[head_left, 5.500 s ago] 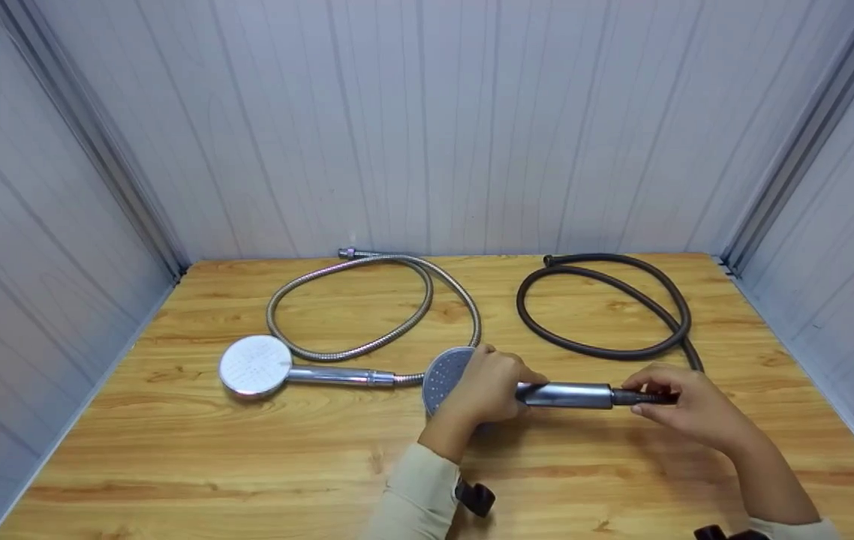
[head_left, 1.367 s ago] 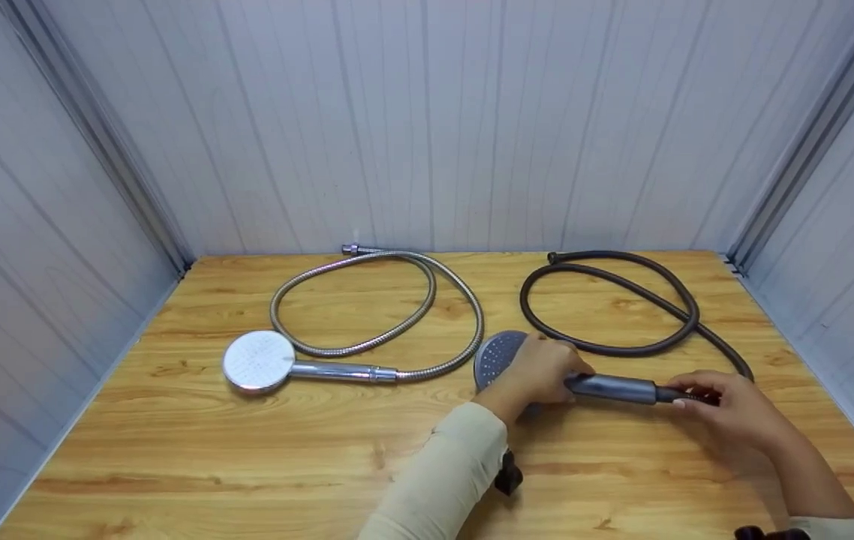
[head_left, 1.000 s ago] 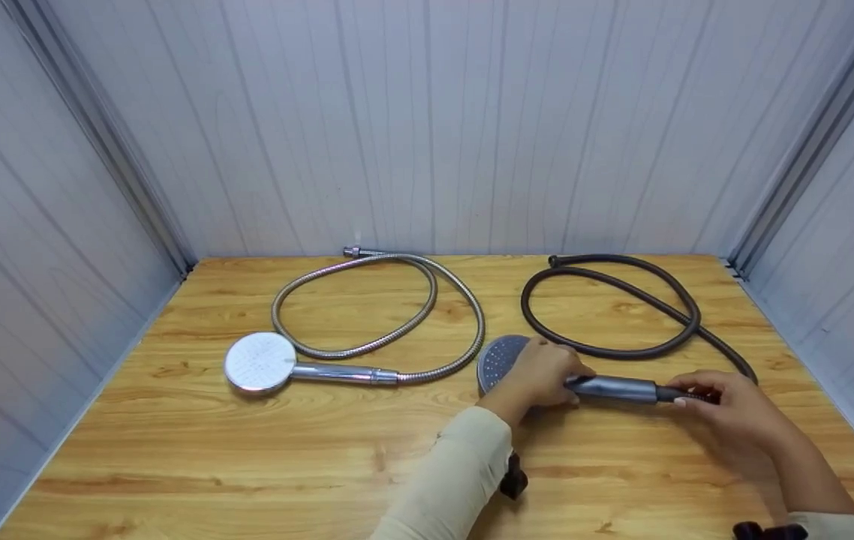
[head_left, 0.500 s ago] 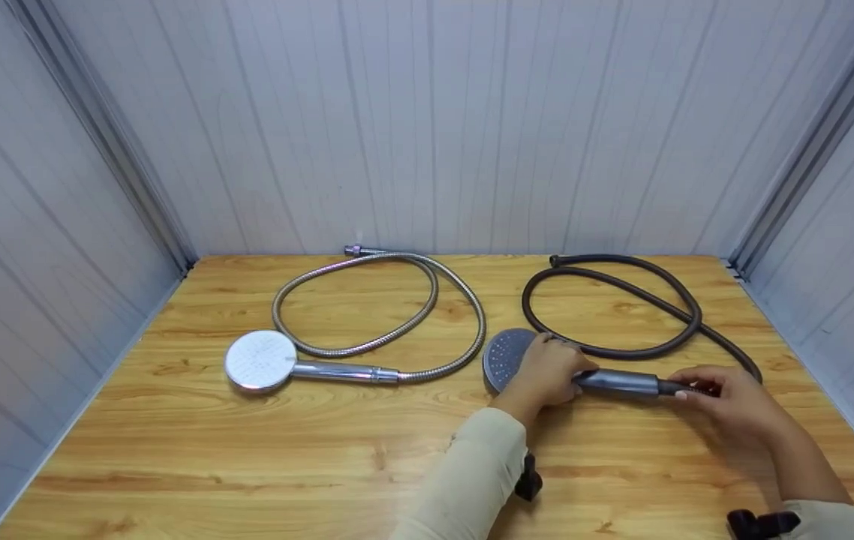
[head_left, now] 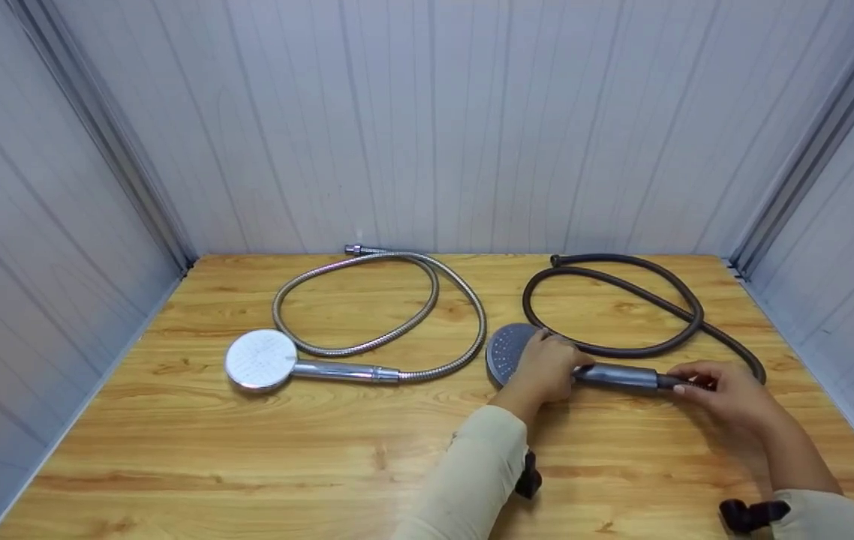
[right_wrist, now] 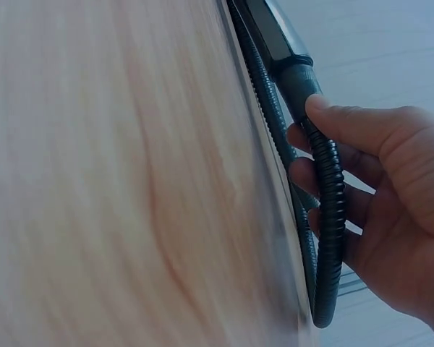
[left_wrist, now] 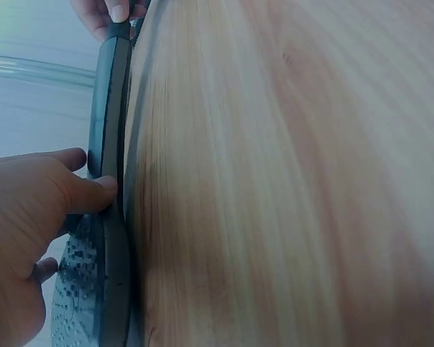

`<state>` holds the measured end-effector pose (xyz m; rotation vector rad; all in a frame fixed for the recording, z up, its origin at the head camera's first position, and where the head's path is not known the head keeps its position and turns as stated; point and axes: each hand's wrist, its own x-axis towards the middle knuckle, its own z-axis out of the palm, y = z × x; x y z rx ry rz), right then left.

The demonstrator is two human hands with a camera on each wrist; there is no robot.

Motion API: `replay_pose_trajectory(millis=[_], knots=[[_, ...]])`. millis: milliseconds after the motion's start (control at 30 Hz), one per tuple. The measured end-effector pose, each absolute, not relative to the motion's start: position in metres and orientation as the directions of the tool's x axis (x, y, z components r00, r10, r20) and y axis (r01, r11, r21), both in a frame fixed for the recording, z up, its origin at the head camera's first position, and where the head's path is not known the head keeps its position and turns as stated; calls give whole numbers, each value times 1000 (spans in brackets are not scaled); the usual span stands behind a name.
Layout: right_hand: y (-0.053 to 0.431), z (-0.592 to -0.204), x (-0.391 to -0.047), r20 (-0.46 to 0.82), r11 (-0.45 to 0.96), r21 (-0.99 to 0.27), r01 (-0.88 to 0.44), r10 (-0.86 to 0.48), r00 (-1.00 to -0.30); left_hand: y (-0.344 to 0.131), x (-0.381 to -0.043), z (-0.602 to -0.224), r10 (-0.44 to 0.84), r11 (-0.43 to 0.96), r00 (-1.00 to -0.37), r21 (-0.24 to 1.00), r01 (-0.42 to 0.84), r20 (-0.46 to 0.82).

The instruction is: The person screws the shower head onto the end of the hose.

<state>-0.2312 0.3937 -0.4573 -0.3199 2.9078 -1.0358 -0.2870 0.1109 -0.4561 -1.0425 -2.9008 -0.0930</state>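
Note:
A dark grey shower head [head_left: 508, 352] with a dotted spray face lies at the right of the wooden table. My left hand [head_left: 547, 367] grips it at the neck, thumb on one side and fingers on the other, hiding part of face and handle. At the handle's far end, a black ribbed hose [right_wrist: 331, 210] joins it through a dark connector [right_wrist: 298, 85]. Thumb and fingers of my right hand [head_left: 727, 394] pinch that connector end, and the hose passes along the fingers in the right wrist view.
Left of my hands lies a chrome shower head [head_left: 260, 360] with its silver hose [head_left: 481, 319] looped behind it. The black hose's loop [head_left: 614, 351] lies behind my hands, its free end [head_left: 556, 260] near the back wall [head_left: 427, 127]. Side walls border the wooden table [head_left: 262, 465].
Since the oldest frame, both hands have moved right with the grey shower head and hose end, away from the silver hose. Over the last second they shift slightly toward the back, grips unchanged.

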Motion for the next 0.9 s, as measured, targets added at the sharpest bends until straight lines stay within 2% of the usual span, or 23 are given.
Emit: replay_pose_trajectory(millis=[267,600,900], knots=[[387,-457,-235,76,806,-563,-183,-170,-982,108,-288,-459,621,770,-772,80,633,133],[381,-458,-228,110,797,-571,-197,-163,-980,105,-284,-466,627,752,-763,136,645,154],[380,-457,-222,116,790,-571,-222,-190,-975,98,-278,-458,628,717,-736,181,674,253]])
